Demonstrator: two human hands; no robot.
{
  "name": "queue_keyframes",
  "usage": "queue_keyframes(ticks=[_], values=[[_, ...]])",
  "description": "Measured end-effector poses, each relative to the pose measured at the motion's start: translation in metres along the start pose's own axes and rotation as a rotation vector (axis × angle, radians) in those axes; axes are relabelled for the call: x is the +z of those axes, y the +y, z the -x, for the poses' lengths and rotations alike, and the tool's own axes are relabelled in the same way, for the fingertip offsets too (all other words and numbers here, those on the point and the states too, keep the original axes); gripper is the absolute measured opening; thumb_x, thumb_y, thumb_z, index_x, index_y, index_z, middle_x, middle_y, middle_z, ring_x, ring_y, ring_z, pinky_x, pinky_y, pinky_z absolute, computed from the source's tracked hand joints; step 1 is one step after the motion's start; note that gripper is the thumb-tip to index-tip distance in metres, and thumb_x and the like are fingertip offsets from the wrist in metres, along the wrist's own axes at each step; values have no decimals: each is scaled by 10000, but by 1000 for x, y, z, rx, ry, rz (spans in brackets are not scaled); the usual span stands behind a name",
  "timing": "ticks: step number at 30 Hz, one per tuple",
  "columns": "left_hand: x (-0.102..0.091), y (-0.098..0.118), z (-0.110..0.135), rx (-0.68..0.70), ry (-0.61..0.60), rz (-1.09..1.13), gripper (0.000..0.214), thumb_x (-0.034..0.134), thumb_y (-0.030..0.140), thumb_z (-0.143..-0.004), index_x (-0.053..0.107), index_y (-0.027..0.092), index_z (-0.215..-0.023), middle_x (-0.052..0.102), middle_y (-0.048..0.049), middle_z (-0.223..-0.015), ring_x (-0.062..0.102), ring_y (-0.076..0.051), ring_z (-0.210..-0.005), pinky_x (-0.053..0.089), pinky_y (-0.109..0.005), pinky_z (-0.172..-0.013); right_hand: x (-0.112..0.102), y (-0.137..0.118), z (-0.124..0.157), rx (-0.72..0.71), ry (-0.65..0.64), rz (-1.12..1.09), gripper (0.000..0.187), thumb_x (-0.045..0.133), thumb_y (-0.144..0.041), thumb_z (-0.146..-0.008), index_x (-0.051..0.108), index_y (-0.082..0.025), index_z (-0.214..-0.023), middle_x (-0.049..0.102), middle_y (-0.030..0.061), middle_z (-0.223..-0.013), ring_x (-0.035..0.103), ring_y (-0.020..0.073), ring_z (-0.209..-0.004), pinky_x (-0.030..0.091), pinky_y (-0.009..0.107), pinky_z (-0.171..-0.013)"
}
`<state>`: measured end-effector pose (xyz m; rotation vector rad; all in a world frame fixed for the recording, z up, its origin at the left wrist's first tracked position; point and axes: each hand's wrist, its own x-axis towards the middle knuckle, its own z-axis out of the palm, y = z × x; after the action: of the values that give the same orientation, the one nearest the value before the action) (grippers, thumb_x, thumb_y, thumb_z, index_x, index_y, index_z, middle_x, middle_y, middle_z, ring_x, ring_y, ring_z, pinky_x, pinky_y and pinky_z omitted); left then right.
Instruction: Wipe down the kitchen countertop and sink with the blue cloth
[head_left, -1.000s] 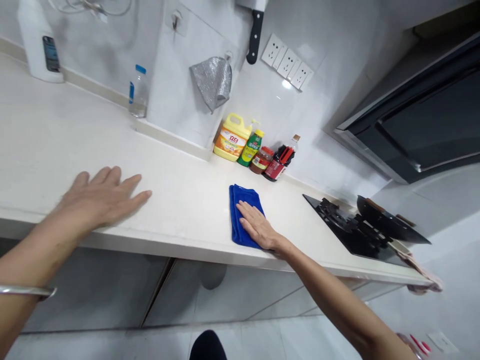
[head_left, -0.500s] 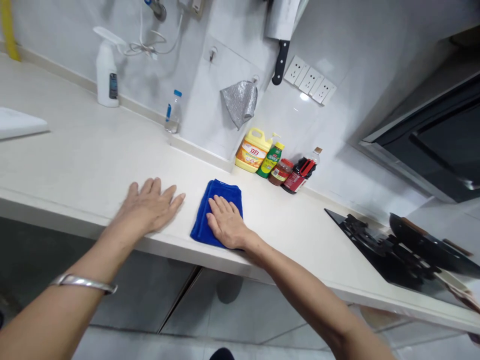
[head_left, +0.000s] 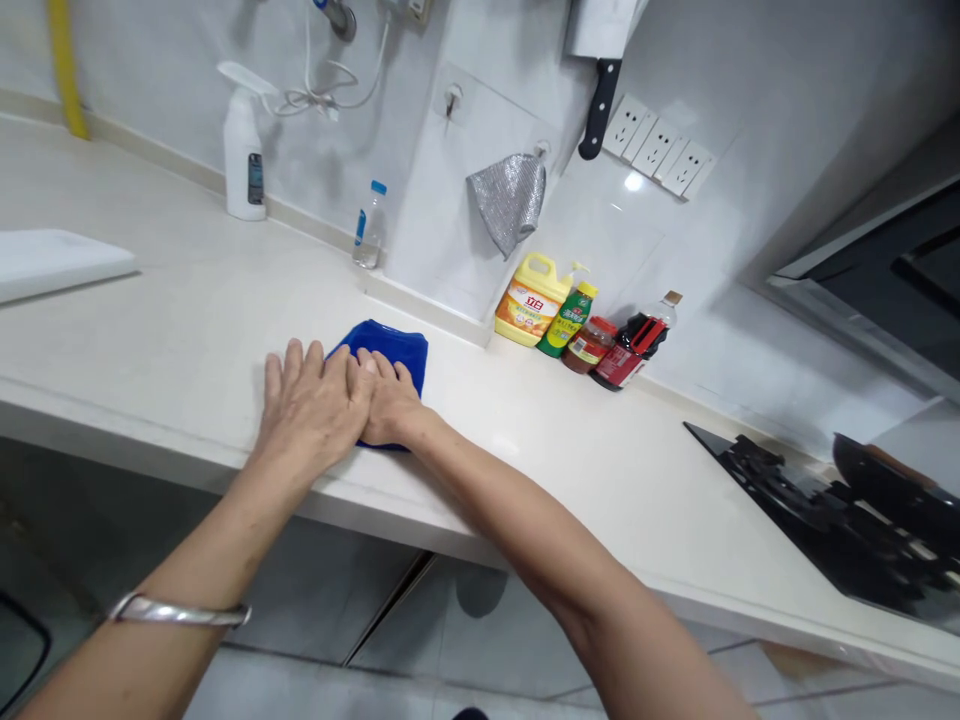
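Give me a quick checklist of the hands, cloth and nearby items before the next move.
1. Right hand on the blue cloth: ok, palm down over it.
2. Left hand separate from the right hand: not ok, the two overlap in this view.
3. Blue cloth apart from the yellow jug: ok, countertop shows between them.
4. Clear bottle upright: ok.
5. Knife off the countertop: ok, up by the wall.
6. Blue cloth damp: cannot tell.

Single head view from close above, forward and down onto hands [head_left: 311, 410], counter [head_left: 540, 440]
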<state>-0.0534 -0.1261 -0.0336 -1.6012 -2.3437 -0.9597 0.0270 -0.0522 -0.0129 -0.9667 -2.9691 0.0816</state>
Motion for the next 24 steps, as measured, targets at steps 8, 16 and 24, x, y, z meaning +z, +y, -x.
queue_keyframes(ticks=[8,16,24], values=[[-12,13,11,103,131,5,647,125,428,-981,493,141,-1429,469,-138,-1519,252,-346,-1490,46,-586,-1244,7,3,-66,-54,19,12,663,334,-481,-1020,156,-192,-1589,74,26,-1686,36,224,-1547,97,486,-1277],[-16,10,11,-24,79,22,751,74,496,-973,464,41,-1426,457,-240,-1481,241,-420,-1475,94,-624,-1229,-6,4,-68,-23,-4,-91,644,247,-485,-1034,156,-170,-1589,83,50,-1683,41,219,-1549,77,475,-1276],[-18,5,7,-74,19,28,820,37,559,-961,395,14,-1459,467,-264,-1456,260,-439,-1453,139,-640,-1211,-6,55,-13,18,21,-111,664,169,-525,-1032,191,-156,-1584,127,71,-1676,82,235,-1546,76,483,-1267]])
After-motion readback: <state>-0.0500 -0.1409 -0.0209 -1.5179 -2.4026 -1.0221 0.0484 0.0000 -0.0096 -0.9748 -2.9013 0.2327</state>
